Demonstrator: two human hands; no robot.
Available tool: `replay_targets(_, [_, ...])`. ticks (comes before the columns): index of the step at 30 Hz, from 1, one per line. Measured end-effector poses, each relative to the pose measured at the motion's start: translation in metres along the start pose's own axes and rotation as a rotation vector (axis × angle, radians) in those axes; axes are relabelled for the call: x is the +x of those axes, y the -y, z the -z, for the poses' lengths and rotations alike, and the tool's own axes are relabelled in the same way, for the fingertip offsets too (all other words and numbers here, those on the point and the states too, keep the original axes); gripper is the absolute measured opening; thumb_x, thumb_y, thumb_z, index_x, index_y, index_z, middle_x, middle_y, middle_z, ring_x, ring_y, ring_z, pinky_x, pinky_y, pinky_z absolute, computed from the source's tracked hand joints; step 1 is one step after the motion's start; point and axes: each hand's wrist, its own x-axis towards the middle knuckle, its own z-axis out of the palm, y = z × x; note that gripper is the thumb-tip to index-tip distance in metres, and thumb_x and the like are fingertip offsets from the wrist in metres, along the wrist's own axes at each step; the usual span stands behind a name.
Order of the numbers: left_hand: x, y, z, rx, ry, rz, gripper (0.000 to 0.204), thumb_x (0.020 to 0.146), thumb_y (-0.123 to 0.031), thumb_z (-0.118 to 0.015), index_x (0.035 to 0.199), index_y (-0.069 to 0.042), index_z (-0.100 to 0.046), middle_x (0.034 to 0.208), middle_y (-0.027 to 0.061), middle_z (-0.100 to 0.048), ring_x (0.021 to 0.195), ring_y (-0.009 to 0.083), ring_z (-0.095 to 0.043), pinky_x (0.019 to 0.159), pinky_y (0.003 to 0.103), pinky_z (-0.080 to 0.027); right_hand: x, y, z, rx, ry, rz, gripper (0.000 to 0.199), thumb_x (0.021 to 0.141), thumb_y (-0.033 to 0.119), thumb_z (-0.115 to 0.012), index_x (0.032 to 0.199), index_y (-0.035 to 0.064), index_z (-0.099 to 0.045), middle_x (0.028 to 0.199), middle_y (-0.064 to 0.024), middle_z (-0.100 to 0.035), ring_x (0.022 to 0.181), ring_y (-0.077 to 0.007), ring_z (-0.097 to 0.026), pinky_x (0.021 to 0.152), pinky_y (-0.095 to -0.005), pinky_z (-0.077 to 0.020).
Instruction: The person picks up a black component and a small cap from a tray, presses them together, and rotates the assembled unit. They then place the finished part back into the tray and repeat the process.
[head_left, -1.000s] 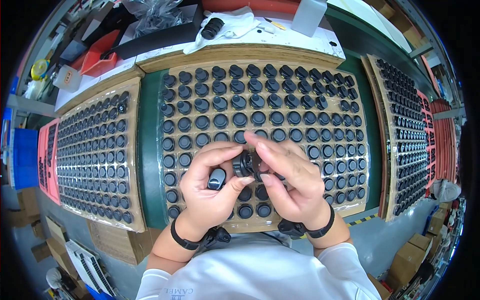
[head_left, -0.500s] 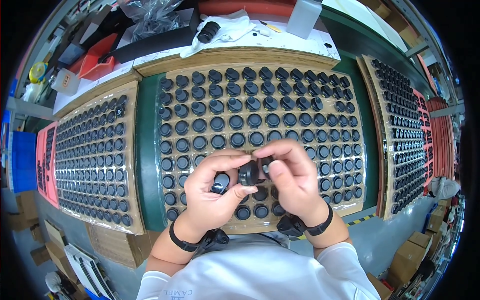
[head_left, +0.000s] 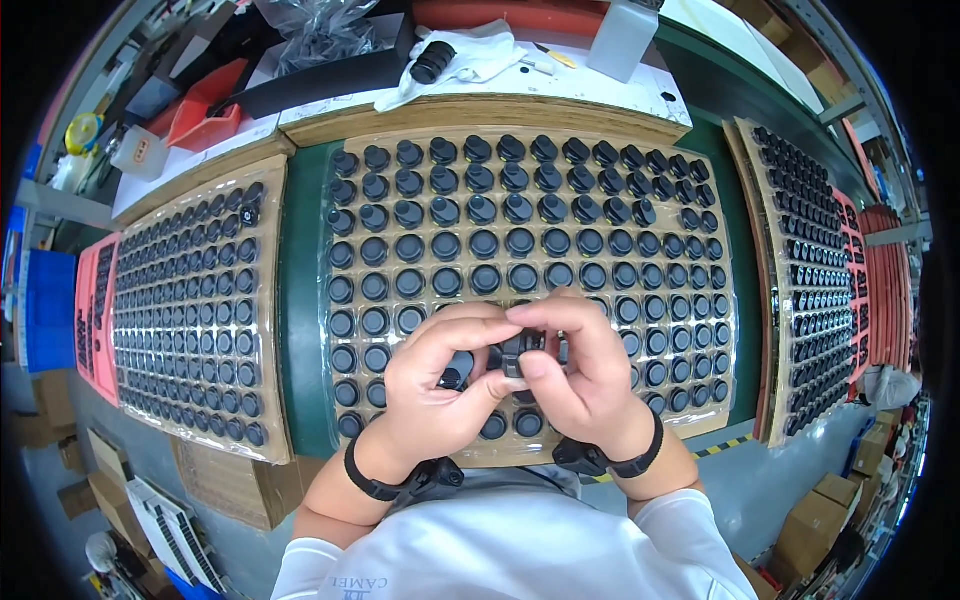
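While both hands meet over the middle tray, the scene reads so:
Right hand [head_left: 580, 375]: fingers pinching a small black round plastic part [head_left: 520, 350] from the right.
Left hand [head_left: 445, 385]: thumb and fingers closed on the same part; another black piece [head_left: 452, 378] sits under its palm.
Part position: just above the near rows of the middle tray.
Middle tray [head_left: 640, 135]: tan board filled with rows of black round caps [head_left: 485, 245].
Side trays [head_left: 270, 300]: same caps, left and right.

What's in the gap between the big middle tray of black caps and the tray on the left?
In the head view, a bare strip of green table separates the middle tray from the left tray. Nothing lies on it.
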Motion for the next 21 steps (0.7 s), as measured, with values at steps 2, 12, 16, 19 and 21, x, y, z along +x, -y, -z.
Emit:
replay_targets(2, [-0.0014, 0.0011, 0.0, -0.041, 0.005, 0.011, 0.036, 0.072, -0.001, -0.073, 0.105, 0.0, -0.059, 0.102, 0.0133, -0.061, 0.063, 0.0087, -0.051, 0.057, 0.021, -0.043, 0.0006, -0.0004, -0.0036, -0.056, -0.017, 0.008, 0.029, 0.086, 0.013, -0.059, 0.111, 0.0011, -0.052, 0.091, -0.0068, -0.056, 0.073, -0.0093, -0.05, 0.064, -0.0223, -0.0413])
replay_targets(12, [-0.0017, 0.0043, 0.0016, -0.053, 0.015, 0.011, 0.037, 0.071, -0.001, -0.073, 0.106, 0.0, -0.059, 0.104, 0.0125, -0.06, 0.062, 0.0081, -0.05, 0.059, 0.021, -0.043, -0.0005, -0.0007, -0.0013, 0.057, 0.034, -0.021, 0.028, 0.088, 0.015, -0.057, 0.111, 0.0011, -0.05, 0.098, -0.0081, -0.056, 0.073, -0.0092, -0.049, 0.064, -0.0206, -0.0407])
replay_targets(16, [-0.0019, 0.0044, 0.0019, -0.041, 0.015, 0.011, 0.038, 0.071, -0.001, -0.073, 0.106, 0.0, -0.059, 0.104, 0.0122, -0.06, 0.062, 0.008, -0.049, 0.059, 0.021, -0.043, 0.0001, 0.0039, -0.0042, 0.021, 0.016, -0.022, 0.03, 0.087, 0.019, -0.06, 0.11, 0.0015, -0.051, 0.095, -0.0063, -0.055, 0.074, -0.0089, -0.049, 0.064, -0.0205, -0.0399])
replay_targets(19, [-0.0019, 0.0044, 0.0018, -0.079, 0.018, 0.039, 0.038, 0.071, 0.0, -0.073, 0.106, 0.0, -0.059, 0.104, 0.0121, -0.06, 0.062, 0.0079, -0.049, 0.059, 0.021, -0.043, -0.0018, 0.0051, -0.0052, 0.378, -0.111, -0.211, 0.036, 0.083, 0.022, -0.066, 0.109, 0.0022, -0.051, 0.092, -0.0047, -0.055, 0.073, -0.0088, -0.048, 0.062, -0.0206, -0.0384])
replay_targets(21, [-0.0017, 0.0037, 0.0013, -0.075, 0.0, 0.044, 0.038, 0.071, 0.0, -0.073, 0.107, 0.0, -0.059, 0.105, 0.0121, -0.06, 0.062, 0.0078, -0.049, 0.06, 0.021, -0.043, -0.0015, -0.0006, 0.0011, 0.245, -0.033, -0.148, 0.036, 0.08, 0.019, -0.068, 0.107, 0.0022, -0.052, 0.091, -0.0043, -0.055, 0.072, -0.0088, -0.046, 0.063, -0.0211, -0.0377])
